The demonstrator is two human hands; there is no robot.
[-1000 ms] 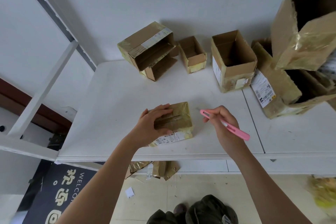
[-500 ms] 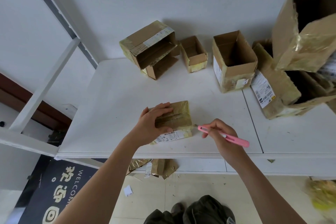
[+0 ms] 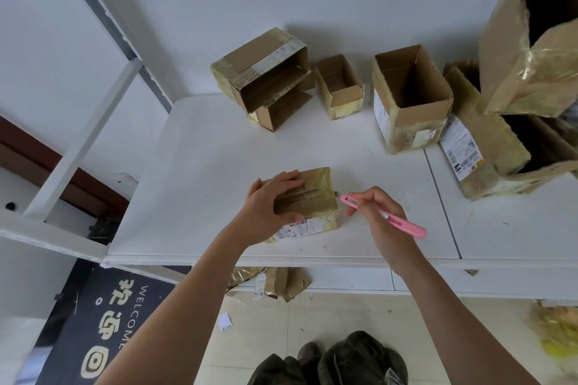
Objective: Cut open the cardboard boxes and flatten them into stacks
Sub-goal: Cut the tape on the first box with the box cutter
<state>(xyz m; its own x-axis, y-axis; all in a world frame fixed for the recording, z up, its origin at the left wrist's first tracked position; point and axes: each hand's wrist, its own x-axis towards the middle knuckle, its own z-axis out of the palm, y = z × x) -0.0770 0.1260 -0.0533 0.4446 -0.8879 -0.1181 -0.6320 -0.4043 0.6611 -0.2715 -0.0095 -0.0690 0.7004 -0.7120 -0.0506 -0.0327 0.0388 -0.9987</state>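
White table (image 3: 194, 184) is holding a small taped cardboard box (image 3: 316, 197) near its front edge; left hand (image 3: 269, 212) is gripping the box's top, while right hand (image 3: 380, 216) is pinching a pink box cutter (image 3: 386, 216), blade tip touching the box's right edge.

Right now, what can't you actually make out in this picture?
Head view only:
- Taped box: left part hidden under the left hand.
- Pink cutter: middle hidden in the right hand.
- Shipping label print: too small.
- Big box: cut off by the right edge.
- Yellow thing on the floor: blurred.
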